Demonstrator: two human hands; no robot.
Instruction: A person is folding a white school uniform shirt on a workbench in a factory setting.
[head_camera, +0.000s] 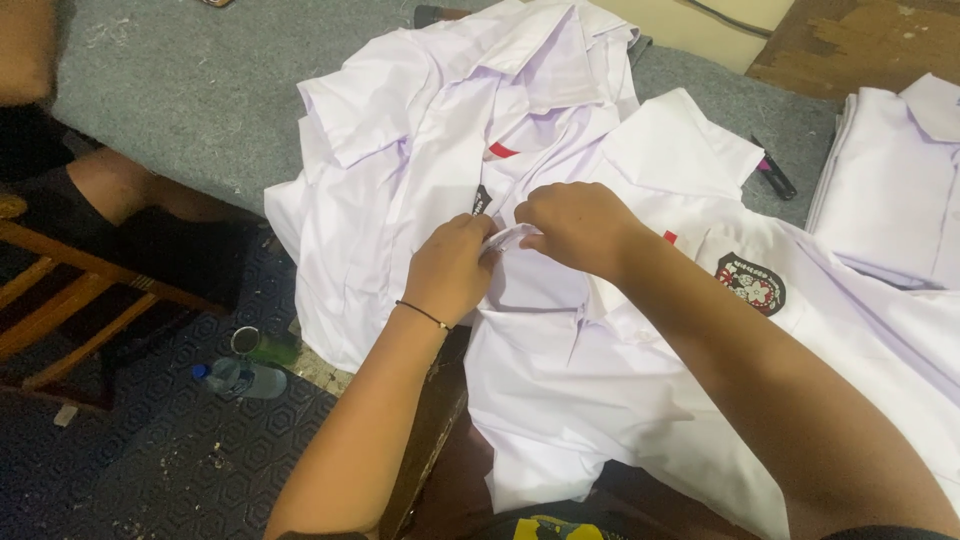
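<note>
A white shirt with a round dark-and-red badge on its chest lies spread over the table edge in front of me. My left hand, with a thin black band on the wrist, pinches the shirt's front edge near the collar. My right hand grips the same strip of cloth from the other side, fingertips almost touching the left hand's. A small black tag pokes out just above my left hand.
Several more white shirts lie heaped behind on the grey felt table top. A folded stack sits at the right, a dark marker beside it. A plastic bottle and a wooden chair are on the floor at left.
</note>
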